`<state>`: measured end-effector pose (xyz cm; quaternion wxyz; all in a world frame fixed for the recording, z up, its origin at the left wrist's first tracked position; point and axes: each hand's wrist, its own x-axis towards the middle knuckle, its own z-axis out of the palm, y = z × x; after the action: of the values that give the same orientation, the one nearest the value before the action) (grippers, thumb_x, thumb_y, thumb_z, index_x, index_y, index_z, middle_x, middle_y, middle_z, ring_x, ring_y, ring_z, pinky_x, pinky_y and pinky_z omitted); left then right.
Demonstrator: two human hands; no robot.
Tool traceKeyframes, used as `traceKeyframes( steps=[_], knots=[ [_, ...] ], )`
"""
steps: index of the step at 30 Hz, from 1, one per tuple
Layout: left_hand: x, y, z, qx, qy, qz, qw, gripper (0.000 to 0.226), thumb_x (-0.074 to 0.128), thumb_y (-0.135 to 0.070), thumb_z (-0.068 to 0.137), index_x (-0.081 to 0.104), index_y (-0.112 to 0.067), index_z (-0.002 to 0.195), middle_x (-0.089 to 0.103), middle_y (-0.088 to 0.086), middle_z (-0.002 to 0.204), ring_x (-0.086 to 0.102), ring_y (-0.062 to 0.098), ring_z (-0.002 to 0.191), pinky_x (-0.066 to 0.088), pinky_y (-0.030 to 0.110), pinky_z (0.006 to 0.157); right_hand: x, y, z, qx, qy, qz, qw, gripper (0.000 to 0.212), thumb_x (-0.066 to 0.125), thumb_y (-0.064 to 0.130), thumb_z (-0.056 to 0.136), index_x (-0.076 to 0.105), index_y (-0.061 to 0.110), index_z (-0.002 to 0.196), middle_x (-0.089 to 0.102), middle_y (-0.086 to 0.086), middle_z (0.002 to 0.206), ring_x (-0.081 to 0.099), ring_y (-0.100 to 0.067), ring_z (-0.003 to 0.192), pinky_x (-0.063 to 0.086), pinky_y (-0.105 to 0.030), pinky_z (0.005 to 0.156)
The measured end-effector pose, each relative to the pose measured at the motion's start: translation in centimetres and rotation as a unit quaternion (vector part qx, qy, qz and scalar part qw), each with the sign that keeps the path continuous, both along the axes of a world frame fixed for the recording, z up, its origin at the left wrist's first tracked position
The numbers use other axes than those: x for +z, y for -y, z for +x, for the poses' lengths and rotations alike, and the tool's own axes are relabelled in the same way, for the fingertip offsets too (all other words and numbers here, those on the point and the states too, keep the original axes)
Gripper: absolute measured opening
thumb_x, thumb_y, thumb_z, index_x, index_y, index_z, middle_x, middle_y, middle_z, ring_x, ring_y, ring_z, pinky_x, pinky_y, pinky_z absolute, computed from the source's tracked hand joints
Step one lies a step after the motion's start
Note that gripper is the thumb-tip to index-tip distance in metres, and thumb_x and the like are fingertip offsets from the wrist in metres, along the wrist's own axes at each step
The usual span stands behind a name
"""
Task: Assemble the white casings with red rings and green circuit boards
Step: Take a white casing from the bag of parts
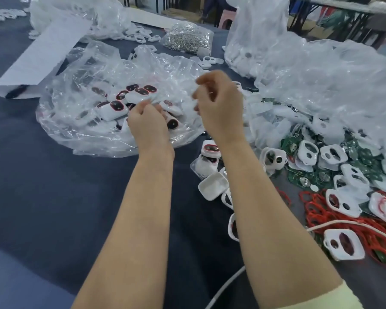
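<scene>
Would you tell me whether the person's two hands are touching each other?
Apart: the head view shows the left hand and right hand separated, with the clear bag visible between them.

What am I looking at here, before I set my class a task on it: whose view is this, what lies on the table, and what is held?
One camera, worn on a person's head, looks down at their bare hands. The left hand pinches a clear plastic bag of finished casings. The right hand is curled and blurred; its hold is unclear. On the dark table lie empty white casings, red rings and green circuit boards.
</scene>
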<state>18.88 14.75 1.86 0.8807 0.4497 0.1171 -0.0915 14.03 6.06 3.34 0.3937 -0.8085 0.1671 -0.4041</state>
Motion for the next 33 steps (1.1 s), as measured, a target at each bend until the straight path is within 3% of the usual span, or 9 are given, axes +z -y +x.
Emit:
traceKeyframes(
  steps=[5,8,11,13,19,23,26,28,33],
  knots=[
    [0.0,0.1,-0.1,0.023,0.024,0.023,0.999,0.034,0.042,0.001,0.091,0.056,0.005,0.122,0.057,0.001,0.076,0.054,0.01,0.063,0.046,0.018,0.059,-0.3,-1.3,1.2,0.071,-0.149,-0.017,0.986,0.027,0.046,0.001,0.09,0.068,0.009,0.104,0.072,-0.005,0.096,0.066,-0.017,0.088,0.05,-0.023,0.083],
    [-0.1,0.5,-0.8,-0.041,0.179,0.223,0.957,0.026,0.054,-0.011,0.091,0.058,-0.004,0.116,0.065,0.006,0.101,0.061,0.016,0.09,0.05,0.021,0.082,0.5,0.9,0.0,-0.005,-0.115,0.072,0.991,0.025,0.042,-0.001,0.087,0.063,0.012,0.09,0.07,-0.011,0.085,0.067,-0.02,0.067,0.056,-0.033,0.069],
    [-0.6,1.6,-1.7,-0.18,0.327,0.615,0.695,0.051,0.063,-0.039,0.087,0.05,-0.014,0.13,0.057,0.009,0.126,0.049,0.027,0.117,0.037,0.034,0.097,1.4,3.6,-2.1,-0.051,-0.15,0.131,0.979,0.021,0.039,-0.001,0.088,0.057,0.01,0.084,0.067,-0.013,0.074,0.063,-0.016,0.048,0.057,-0.031,0.055],
    [-0.3,2.0,-2.2,-0.205,0.301,0.714,0.599,0.045,0.059,-0.04,0.09,0.051,-0.02,0.129,0.054,0.012,0.129,0.041,0.034,0.123,0.033,0.043,0.1,1.8,4.6,-3.4,-0.045,-0.239,0.119,0.963,0.02,0.043,0.0,0.09,0.061,0.008,0.087,0.069,-0.015,0.077,0.066,-0.018,0.055,0.06,-0.031,0.062],
    [1.1,0.4,-1.4,0.053,0.329,0.471,0.817,0.018,0.048,-0.014,0.096,0.065,-0.011,0.099,0.054,-0.001,0.084,0.046,0.015,0.078,0.034,0.013,0.064,1.3,3.9,-5.3,0.036,-0.462,-0.07,0.883,0.022,0.065,0.016,0.086,0.069,0.02,0.108,0.068,-0.002,0.11,0.062,-0.018,0.096,0.047,-0.025,0.08],
    [1.1,0.2,-1.0,0.065,0.313,0.427,0.846,0.026,0.048,-0.015,0.098,0.061,-0.004,0.117,0.054,-0.004,0.096,0.047,0.006,0.088,0.03,-0.003,0.064,1.0,2.4,-5.5,0.083,-0.444,-0.089,0.888,0.041,0.073,0.035,0.081,0.063,0.026,0.12,0.061,0.002,0.118,0.059,-0.014,0.096,0.041,-0.022,0.076],
    [0.7,0.0,-1.2,0.085,0.308,0.394,0.862,0.023,0.049,-0.014,0.097,0.062,-0.006,0.115,0.057,-0.004,0.096,0.051,0.006,0.089,0.036,0.001,0.068,-0.1,1.5,-5.3,0.118,-0.474,-0.128,0.863,0.036,0.071,0.033,0.082,0.065,0.029,0.118,0.06,0.0,0.119,0.055,-0.017,0.1,0.042,-0.022,0.083],
    [0.9,-0.4,-0.9,0.104,0.296,0.353,0.882,0.019,0.049,-0.013,0.096,0.062,-0.007,0.107,0.061,0.0,0.094,0.054,0.009,0.087,0.041,0.007,0.069,-0.3,1.7,-5.3,0.079,-0.431,-0.1,0.893,0.027,0.064,0.026,0.088,0.067,0.027,0.114,0.064,-0.002,0.115,0.058,-0.019,0.098,0.046,-0.026,0.081],
    [1.4,-2.0,1.4,0.129,0.118,0.071,0.982,0.014,0.049,-0.003,0.095,0.054,-0.011,0.083,0.056,0.003,0.079,0.046,0.013,0.066,0.039,0.026,0.069,-0.2,3.9,-5.8,-0.102,-0.332,-0.097,0.933,0.031,0.042,0.014,0.093,0.063,0.02,0.115,0.065,-0.008,0.112,0.058,-0.027,0.096,0.048,-0.034,0.082]
  ],
)
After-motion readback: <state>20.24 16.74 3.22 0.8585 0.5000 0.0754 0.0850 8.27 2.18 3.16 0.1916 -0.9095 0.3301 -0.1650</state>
